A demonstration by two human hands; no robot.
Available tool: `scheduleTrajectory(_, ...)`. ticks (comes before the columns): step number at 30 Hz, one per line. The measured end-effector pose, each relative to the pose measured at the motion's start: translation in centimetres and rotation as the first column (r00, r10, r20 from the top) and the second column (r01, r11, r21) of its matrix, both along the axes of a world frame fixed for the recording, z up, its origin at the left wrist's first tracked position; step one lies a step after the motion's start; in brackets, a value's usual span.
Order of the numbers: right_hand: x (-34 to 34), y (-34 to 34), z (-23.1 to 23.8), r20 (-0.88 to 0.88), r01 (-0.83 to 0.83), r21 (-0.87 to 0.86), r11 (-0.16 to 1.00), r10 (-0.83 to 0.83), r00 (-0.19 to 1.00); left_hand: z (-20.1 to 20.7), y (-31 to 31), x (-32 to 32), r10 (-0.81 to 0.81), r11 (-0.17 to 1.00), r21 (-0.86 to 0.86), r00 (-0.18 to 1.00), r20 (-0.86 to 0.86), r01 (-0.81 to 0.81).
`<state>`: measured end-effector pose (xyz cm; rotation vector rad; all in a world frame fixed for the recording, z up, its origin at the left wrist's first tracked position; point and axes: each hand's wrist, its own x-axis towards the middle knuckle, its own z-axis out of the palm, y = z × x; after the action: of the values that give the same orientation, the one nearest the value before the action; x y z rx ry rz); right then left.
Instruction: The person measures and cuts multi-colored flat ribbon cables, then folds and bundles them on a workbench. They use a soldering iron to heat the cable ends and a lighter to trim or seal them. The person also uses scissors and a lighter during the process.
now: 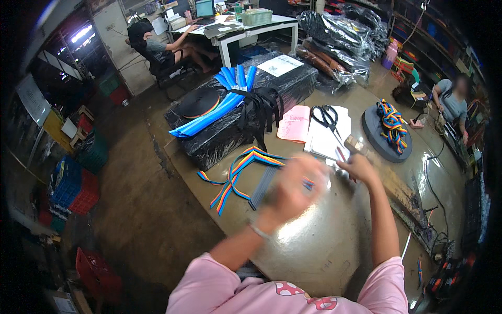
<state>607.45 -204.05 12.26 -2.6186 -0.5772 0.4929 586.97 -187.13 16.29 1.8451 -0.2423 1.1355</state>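
Observation:
My left hand point(298, 184) is over the middle of the table, smeared by motion. A small patch of striped colour shows at its fingers, but whether it is held cannot be made out. Rainbow-striped ribbons point(230, 180) lie just left of it, beside a bundle of thin grey strips point(265, 181). My right hand point(358, 166) has its fingers apart and holds nothing visible, close to a worn wooden bar point(389, 183). Black-handled scissors point(326, 118) rest on white papers point(317, 140) beyond both hands, next to a pink paper point(293, 125).
A black-wrapped package point(209, 153) at the far left bears blue strips point(209, 119), a black roll point(196, 103) and black straps point(261, 107). Right of the papers, a bundled striped cord point(393, 125) sits on a grey disc point(372, 137). Two other people sit farther off.

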Motion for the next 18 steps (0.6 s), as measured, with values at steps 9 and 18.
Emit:
scheduleTrajectory(9,-11.7,-6.0,-0.3,0.643,-0.087,0.164,0.983,-0.040,0.765,4.5,28.1,1.5,0.597,0.755,0.388,0.309,-0.740,-0.529)
scheduleTrajectory(18,-17.5,-14.6,4.8,0.444,0.085,0.401,0.912,-0.275,0.853,8.1,23.1,-0.4,0.657,0.650,0.545,0.751,-0.054,-0.529)
